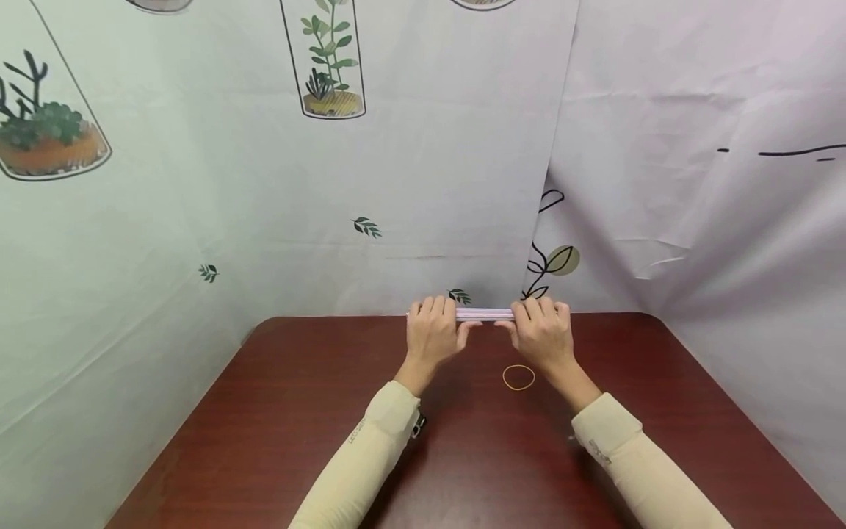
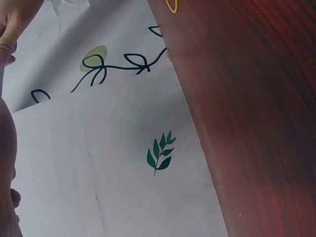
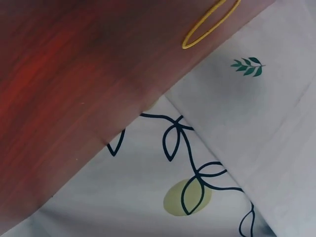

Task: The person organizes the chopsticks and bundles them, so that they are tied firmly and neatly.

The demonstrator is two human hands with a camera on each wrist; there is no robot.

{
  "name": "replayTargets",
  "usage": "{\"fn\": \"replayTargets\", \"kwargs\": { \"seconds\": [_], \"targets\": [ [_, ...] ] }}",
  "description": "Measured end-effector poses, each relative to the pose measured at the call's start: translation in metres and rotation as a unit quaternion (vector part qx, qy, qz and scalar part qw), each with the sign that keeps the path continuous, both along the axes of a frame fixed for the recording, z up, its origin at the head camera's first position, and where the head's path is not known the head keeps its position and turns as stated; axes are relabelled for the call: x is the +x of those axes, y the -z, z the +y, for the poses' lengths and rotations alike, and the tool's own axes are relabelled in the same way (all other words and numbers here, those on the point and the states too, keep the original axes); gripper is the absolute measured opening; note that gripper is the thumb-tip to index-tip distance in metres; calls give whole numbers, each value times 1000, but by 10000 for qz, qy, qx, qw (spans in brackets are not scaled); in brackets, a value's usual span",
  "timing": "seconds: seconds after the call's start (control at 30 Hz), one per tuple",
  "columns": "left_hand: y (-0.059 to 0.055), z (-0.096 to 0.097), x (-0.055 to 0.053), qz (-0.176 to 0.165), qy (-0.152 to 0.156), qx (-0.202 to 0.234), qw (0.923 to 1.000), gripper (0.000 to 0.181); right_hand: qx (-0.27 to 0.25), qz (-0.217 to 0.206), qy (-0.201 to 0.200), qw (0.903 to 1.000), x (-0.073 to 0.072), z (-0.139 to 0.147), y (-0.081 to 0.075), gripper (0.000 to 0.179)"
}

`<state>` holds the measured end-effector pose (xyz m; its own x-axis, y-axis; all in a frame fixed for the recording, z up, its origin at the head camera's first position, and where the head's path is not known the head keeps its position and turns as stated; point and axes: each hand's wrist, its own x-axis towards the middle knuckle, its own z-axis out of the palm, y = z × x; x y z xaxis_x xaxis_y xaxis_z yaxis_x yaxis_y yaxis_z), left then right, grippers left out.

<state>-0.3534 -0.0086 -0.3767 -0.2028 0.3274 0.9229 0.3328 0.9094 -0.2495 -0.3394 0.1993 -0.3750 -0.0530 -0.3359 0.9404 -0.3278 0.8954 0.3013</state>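
With both hands raised over the table's far edge, I hold a pale lavender-and-white bundle (image 1: 485, 314) of slim, straight pieces level between them. My left hand (image 1: 432, 327) grips its left end, fingers curled over the top. The right end is gripped the same way by my right hand (image 1: 543, 330). Both thumbs point inward under the bundle. My fingers hide its ends, and its exact kind cannot be made out. Nearer me, a yellow rubber band (image 1: 518, 377) lies in a loop on the table, touched by neither hand. The right wrist view shows the rubber band (image 3: 210, 24) but no hand.
The dark red-brown wooden table (image 1: 317, 411) reaches back to a white cloth (image 1: 429, 162) printed with plants. More pale cloth (image 1: 740, 242) hangs on the right. A small dark object (image 1: 418, 425) shows by the left sleeve.
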Motion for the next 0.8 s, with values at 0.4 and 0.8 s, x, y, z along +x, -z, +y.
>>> {"fn": "replayTargets", "kwargs": {
  "seconds": [0.4,0.8],
  "targets": [
    [-4,0,2,102,232,28,9997,53,-88,-12,1,10000,0,1,0,51],
    [-4,-5,1,256,275,50,9993,55,-17,-428,-563,9975,13,22,-6,49]
  ]
}}
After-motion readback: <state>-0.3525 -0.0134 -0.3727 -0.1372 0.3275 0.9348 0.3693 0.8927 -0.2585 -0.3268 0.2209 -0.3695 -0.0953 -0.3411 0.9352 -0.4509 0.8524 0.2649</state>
